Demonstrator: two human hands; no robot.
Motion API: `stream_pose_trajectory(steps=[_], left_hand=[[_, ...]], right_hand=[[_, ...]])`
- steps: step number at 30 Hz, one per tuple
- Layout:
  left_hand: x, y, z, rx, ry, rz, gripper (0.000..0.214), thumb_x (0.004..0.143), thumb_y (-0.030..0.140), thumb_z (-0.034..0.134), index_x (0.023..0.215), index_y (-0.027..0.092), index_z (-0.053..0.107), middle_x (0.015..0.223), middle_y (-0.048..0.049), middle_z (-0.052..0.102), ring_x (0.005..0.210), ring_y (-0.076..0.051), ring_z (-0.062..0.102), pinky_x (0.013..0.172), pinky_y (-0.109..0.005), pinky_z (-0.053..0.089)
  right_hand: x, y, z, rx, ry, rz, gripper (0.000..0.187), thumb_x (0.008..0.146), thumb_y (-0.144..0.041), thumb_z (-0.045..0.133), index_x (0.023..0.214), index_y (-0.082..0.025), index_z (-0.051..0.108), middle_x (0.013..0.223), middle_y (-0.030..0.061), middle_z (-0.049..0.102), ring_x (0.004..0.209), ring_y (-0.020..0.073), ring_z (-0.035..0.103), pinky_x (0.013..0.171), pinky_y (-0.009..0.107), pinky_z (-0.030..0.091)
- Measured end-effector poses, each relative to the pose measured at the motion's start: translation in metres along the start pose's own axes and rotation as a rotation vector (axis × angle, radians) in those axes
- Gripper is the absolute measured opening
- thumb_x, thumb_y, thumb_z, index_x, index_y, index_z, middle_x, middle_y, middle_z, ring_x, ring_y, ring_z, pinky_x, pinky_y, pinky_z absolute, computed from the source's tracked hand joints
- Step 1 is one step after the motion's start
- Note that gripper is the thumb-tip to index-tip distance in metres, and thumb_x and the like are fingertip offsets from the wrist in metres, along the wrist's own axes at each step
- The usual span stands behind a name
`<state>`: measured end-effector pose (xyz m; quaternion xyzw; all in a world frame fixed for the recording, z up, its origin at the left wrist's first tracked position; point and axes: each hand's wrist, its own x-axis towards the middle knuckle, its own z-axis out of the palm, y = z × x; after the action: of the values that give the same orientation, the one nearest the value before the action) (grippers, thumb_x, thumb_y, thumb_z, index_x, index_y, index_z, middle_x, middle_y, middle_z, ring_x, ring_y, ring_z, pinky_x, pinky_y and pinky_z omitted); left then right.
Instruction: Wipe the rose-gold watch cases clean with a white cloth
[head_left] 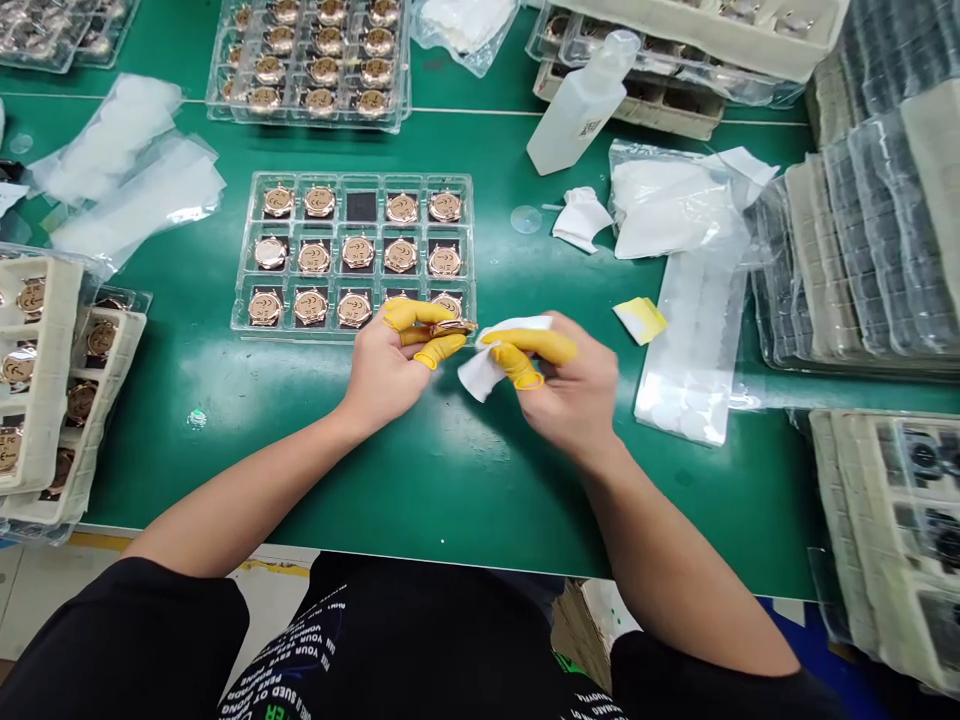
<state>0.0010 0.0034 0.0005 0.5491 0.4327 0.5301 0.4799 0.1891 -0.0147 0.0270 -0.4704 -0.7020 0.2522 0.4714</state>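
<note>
My left hand (390,360), with yellow finger cots, pinches a rose-gold watch case (454,327) just in front of the clear tray (241,300). My right hand (574,385), also in yellow cots, grips a small white wiping cloth (480,368) close beside the case. The tray holds several rose-gold watch cases in three rows, with one black cell bare in the top row. Both hands hover over the green mat (300,430).
A white squeeze bottle (581,105) lies at the back. Another filled clear tray (311,60) sits behind. Stacked trays stand at left (45,390) and right (892,540). Plastic bags (127,180), white wipes (667,205) and a yellow scrap (640,318) lie around.
</note>
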Motion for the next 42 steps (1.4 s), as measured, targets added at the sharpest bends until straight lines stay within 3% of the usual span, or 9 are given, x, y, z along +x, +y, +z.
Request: stream_pose_trajectory(steps=[4,9,12,16,24,30,32,36,42], left_hand=[[-0.001,0.001,0.006,-0.198,-0.072,-0.080,0.030,0.076,0.036,0.087,0.097,0.021,0.073,0.101,-0.0021,0.076,0.092,-0.016,0.076,0.090,-0.031,0.063],[-0.011,0.002,0.004,0.015,-0.118,-0.064,0.021,0.077,0.030,0.085,0.096,0.021,0.080,0.095,-0.0036,0.080,0.088,-0.019,0.075,0.087,-0.034,0.062],[-0.014,0.006,0.003,0.124,-0.080,-0.041,0.018,0.077,0.026,0.085,0.095,0.022,0.082,0.092,-0.0035,0.081,0.086,-0.019,0.075,0.085,-0.034,0.062],[-0.011,0.008,0.007,-0.073,-0.008,-0.129,0.027,0.073,0.035,0.089,0.095,0.021,0.081,0.098,-0.0039,0.080,0.091,-0.020,0.077,0.090,-0.035,0.064],[-0.016,0.008,0.011,-0.112,0.049,-0.113,0.024,0.074,0.031,0.089,0.092,0.020,0.078,0.095,-0.0028,0.080,0.088,-0.017,0.077,0.088,-0.032,0.065],[-0.009,0.001,0.008,-0.062,0.055,-0.117,0.031,0.072,0.038,0.089,0.091,0.019,0.074,0.094,-0.0034,0.078,0.090,-0.018,0.076,0.089,-0.034,0.064],[-0.005,0.000,0.008,-0.115,0.079,-0.187,0.041,0.067,0.042,0.092,0.093,0.019,0.070,0.093,-0.0030,0.077,0.087,-0.018,0.076,0.086,-0.034,0.064],[-0.002,0.003,0.008,-0.244,0.092,-0.305,0.053,0.060,0.043,0.096,0.096,0.019,0.066,0.093,-0.0013,0.075,0.087,-0.017,0.075,0.087,-0.036,0.065],[-0.007,0.011,0.012,-0.373,0.030,-0.401,0.058,0.052,0.047,0.099,0.090,0.017,0.066,0.088,-0.0019,0.075,0.086,-0.018,0.074,0.083,-0.037,0.066]], right_hand=[[-0.002,0.008,-0.006,-0.241,0.223,-0.277,0.022,0.088,-0.022,0.069,0.105,-0.033,0.078,0.084,0.0032,0.074,0.076,0.0183,0.067,0.064,0.034,0.052],[-0.006,0.010,0.008,-0.285,0.117,-0.412,0.038,0.089,-0.011,0.059,0.108,-0.036,0.078,0.075,0.0017,0.070,0.081,0.0198,0.062,0.069,0.037,0.052],[-0.006,0.013,0.010,-0.394,0.078,-0.330,0.027,0.088,-0.015,0.061,0.098,-0.033,0.080,0.073,0.0027,0.070,0.081,0.0211,0.062,0.068,0.038,0.050],[-0.005,0.015,0.009,-0.347,0.157,-0.214,0.019,0.091,-0.023,0.062,0.097,-0.029,0.078,0.073,0.0024,0.072,0.076,0.0202,0.064,0.065,0.035,0.050],[-0.009,0.001,0.022,-0.509,0.194,-0.128,0.020,0.093,-0.026,0.056,0.078,-0.021,0.068,0.065,0.0020,0.059,0.057,0.0131,0.047,0.053,0.028,0.033],[-0.004,0.000,0.019,0.184,-0.063,0.384,0.047,0.098,-0.056,0.051,0.065,-0.022,0.052,0.055,-0.0028,0.043,0.046,0.0103,0.037,0.044,0.026,0.032],[-0.004,0.000,0.017,0.319,-0.033,0.459,0.047,0.093,-0.061,0.058,0.069,-0.021,0.058,0.057,-0.0025,0.049,0.044,0.0095,0.039,0.041,0.026,0.034],[-0.007,0.000,0.017,0.305,0.178,0.388,0.034,0.084,-0.056,0.074,0.098,-0.025,0.075,0.081,0.0017,0.070,0.054,0.0117,0.055,0.047,0.028,0.046],[-0.010,0.004,0.016,-0.087,0.185,0.140,0.025,0.090,-0.047,0.070,0.099,-0.025,0.079,0.065,-0.0011,0.060,0.057,0.0126,0.053,0.052,0.029,0.044]])
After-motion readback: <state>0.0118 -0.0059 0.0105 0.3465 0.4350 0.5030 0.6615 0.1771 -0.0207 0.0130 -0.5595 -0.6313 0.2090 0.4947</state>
